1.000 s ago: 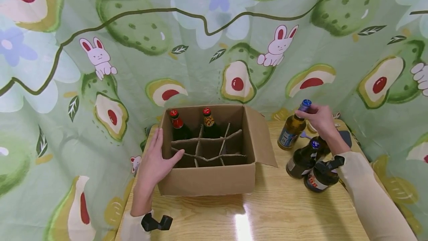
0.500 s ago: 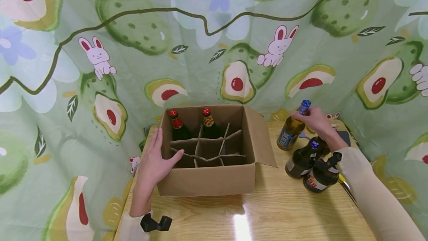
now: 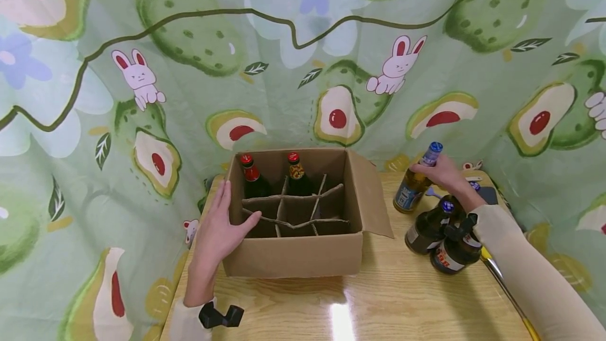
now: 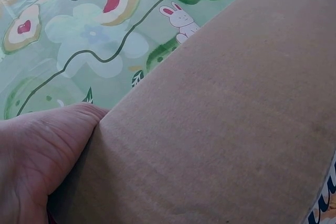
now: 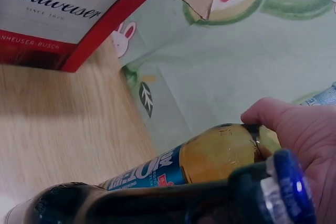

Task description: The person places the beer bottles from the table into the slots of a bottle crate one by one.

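Fingers straight, my left hand (image 3: 220, 230) lies along the left wall of a cardboard box (image 3: 293, 257), its thumb over the front rim. Dividers split the box into compartments. A red-necked, red-capped bottle (image 3: 252, 174) and a red-capped bottle with a patterned neck (image 3: 296, 171) stand in its back row. Right of the box, my right hand (image 3: 445, 173) grips the neck of an amber beer bottle (image 3: 408, 193) with a blue cap and blue label. The bottle tilts slightly and its base is near the table. In the right wrist view, the thumb (image 5: 262, 113) lies against its neck.
Close in front of the amber bottle stand dark bottles: one blue-capped bottle (image 3: 426, 230) and one with a red-and-white label (image 3: 452, 254). A box flap (image 3: 371, 193) sticks out rightward. A yellow-ended rod (image 3: 506, 283) lies by the table's right edge. A patterned cloth (image 3: 284, 93) hangs behind.
My right hand has slid a little down the amber bottle's neck, uncovering more of it below the cap. The bottle has barely moved. My left hand stays at the box.
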`<action>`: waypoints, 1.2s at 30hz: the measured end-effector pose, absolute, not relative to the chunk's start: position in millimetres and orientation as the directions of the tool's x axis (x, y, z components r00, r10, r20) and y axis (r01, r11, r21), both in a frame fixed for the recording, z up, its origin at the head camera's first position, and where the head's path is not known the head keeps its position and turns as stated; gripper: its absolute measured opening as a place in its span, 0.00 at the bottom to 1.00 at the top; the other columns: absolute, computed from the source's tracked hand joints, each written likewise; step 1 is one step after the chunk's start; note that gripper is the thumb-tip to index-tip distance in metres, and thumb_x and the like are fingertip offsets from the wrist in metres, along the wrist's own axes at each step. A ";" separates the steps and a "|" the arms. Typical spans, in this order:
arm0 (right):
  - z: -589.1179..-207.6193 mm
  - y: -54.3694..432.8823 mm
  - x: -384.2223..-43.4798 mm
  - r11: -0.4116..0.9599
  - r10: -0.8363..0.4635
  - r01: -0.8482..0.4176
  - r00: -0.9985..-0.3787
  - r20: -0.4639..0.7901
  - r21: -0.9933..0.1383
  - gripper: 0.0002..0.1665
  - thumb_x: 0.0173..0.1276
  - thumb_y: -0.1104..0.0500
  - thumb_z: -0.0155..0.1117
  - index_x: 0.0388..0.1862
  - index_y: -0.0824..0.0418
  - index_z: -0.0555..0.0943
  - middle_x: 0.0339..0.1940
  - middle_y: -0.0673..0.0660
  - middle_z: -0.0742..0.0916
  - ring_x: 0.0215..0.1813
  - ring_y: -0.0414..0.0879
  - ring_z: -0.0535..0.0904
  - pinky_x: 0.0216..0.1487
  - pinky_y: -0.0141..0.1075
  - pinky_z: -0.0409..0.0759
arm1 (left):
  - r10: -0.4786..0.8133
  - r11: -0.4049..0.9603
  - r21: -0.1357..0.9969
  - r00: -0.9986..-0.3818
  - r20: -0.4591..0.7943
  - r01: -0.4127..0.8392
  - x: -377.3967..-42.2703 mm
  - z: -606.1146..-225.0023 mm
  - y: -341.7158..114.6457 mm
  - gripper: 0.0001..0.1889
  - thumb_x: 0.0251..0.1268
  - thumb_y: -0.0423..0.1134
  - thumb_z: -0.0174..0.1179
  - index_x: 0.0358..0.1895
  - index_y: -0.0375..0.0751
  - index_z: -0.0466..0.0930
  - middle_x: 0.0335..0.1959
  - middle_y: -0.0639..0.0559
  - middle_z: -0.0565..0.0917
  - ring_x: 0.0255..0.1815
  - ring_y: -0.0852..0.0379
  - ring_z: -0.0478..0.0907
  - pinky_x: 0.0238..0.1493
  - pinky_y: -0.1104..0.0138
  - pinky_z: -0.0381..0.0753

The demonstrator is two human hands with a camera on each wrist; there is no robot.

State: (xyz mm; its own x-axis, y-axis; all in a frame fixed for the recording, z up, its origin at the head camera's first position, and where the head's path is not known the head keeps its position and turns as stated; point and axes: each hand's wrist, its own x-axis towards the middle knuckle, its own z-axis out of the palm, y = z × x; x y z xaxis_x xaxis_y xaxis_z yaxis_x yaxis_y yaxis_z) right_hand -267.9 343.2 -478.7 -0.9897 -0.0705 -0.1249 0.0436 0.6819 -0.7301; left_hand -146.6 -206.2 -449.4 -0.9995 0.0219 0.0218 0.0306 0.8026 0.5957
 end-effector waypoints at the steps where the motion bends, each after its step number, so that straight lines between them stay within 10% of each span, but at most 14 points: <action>1: -478.8 342.3 -267.4 0.688 -0.060 0.041 -0.992 -0.113 -0.724 0.29 0.77 0.45 0.64 0.59 0.67 0.72 0.38 0.58 0.78 0.43 0.55 0.76 0.42 0.43 0.76 | 0.022 0.802 0.597 -1.000 0.022 0.031 -146.5 -449.3 -206.0 0.59 0.65 0.72 0.61 0.87 0.48 0.39 0.88 0.48 0.41 0.85 0.36 0.46 0.77 0.36 0.58; 9: -474.1 336.6 -263.7 0.716 -0.011 0.033 -0.998 -0.059 -0.697 0.26 0.76 0.46 0.67 0.52 0.68 0.75 0.23 0.52 0.75 0.29 0.49 0.72 0.33 0.41 0.72 | 0.025 0.803 0.595 -1.000 0.016 0.030 -146.2 -450.5 -205.1 0.59 0.65 0.73 0.60 0.87 0.48 0.39 0.88 0.48 0.41 0.86 0.36 0.46 0.76 0.36 0.59; 18: -453.4 337.0 -252.6 0.616 0.009 0.011 -1.000 -0.007 -0.788 0.33 0.78 0.45 0.64 0.70 0.65 0.72 0.51 0.62 0.82 0.43 0.46 0.80 0.39 0.33 0.81 | 0.029 0.801 0.598 -0.999 0.015 0.032 -147.0 -450.4 -205.7 0.59 0.65 0.72 0.61 0.87 0.47 0.38 0.88 0.48 0.40 0.86 0.35 0.46 0.76 0.36 0.59; 22: -421.4 332.8 -248.3 0.567 0.093 0.045 -0.996 0.009 -0.823 0.28 0.75 0.43 0.66 0.56 0.64 0.75 0.40 0.52 0.84 0.39 0.39 0.82 0.35 0.34 0.85 | 0.026 0.798 0.602 -1.000 0.018 0.031 -146.3 -450.3 -206.7 0.59 0.65 0.72 0.61 0.87 0.48 0.37 0.88 0.51 0.38 0.86 0.37 0.44 0.77 0.36 0.58; 36: -300.7 314.3 -226.4 0.083 0.280 -0.001 -0.960 0.024 -0.997 0.26 0.65 0.53 0.79 0.52 0.63 0.74 0.33 0.44 0.89 0.32 0.35 0.88 0.25 0.36 0.87 | 0.034 0.787 0.616 -0.999 0.024 0.041 -146.9 -450.5 -207.4 0.59 0.65 0.72 0.61 0.87 0.47 0.38 0.88 0.50 0.39 0.86 0.38 0.43 0.78 0.38 0.56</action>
